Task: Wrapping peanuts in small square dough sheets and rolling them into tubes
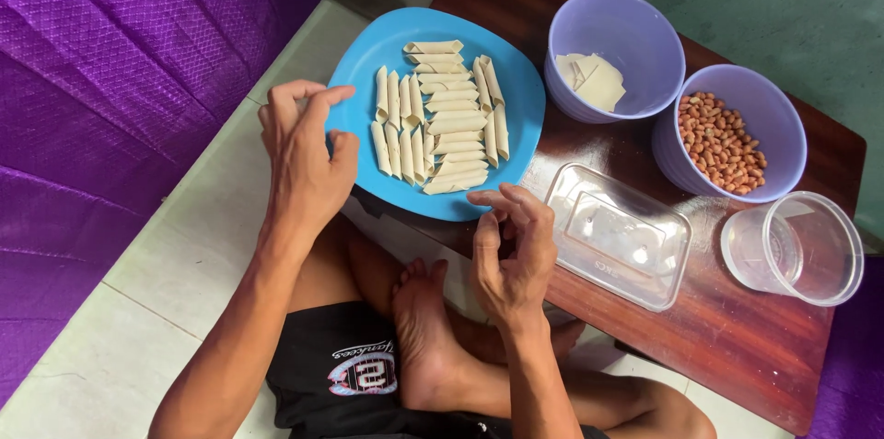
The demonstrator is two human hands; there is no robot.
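Your left hand (pixel 304 149) hovers at the left rim of the blue plate (pixel 525 94), grip loosely curled and holding nothing. Your right hand (pixel 511 250) sits just below the plate's near edge, fingers bent, empty. The rolled pastry pieces (pixel 440 117) lie in rows on the plate, between and above both hands.

hands (pixel 405 209) by blue plate (pixel 516 98), rolled wrappers (pixel 442 117)
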